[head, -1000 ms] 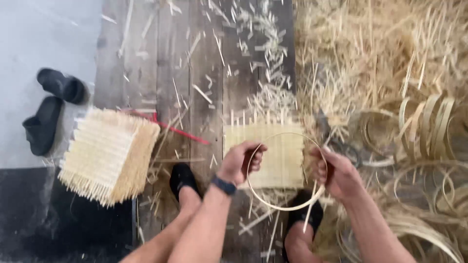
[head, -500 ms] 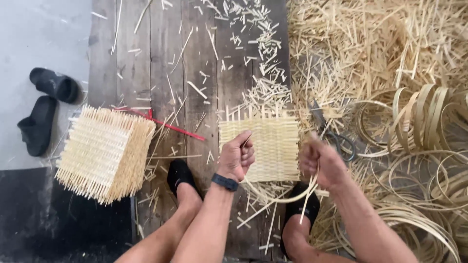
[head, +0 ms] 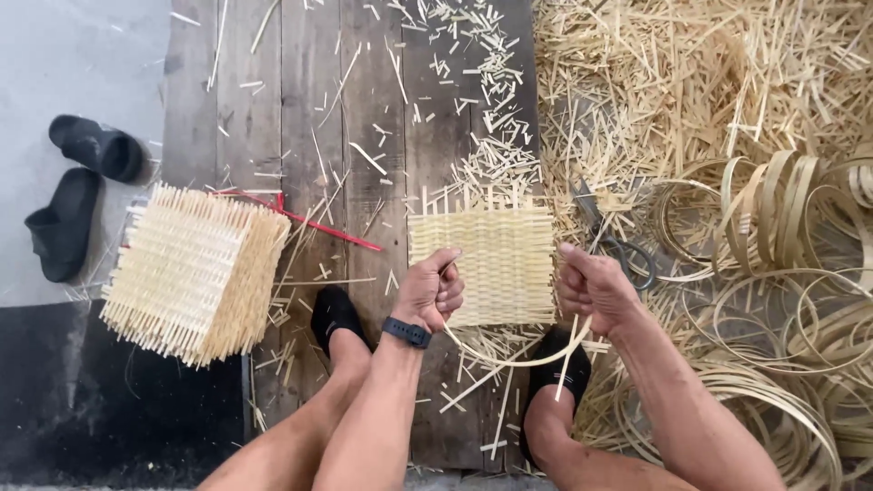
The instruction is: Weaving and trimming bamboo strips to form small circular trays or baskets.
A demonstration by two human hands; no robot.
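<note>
On weathered floorboards strewn with offcuts, a seated person bends a thin bamboo strip into a shallow arc in front of a small woven square panel. The left hand is closed in a loose fist around one end of the strip; the right hand is curled shut on the other end, thumb raised. The strip's long axis runs side to side between the two hands, sagging toward the person's feet, with the panel lying just beyond, roughly level with the knuckles. Scissors, apparently, lie just past the right hand. A finished woven box sits well apart to the left, near a red stick and black sandals.
</note>
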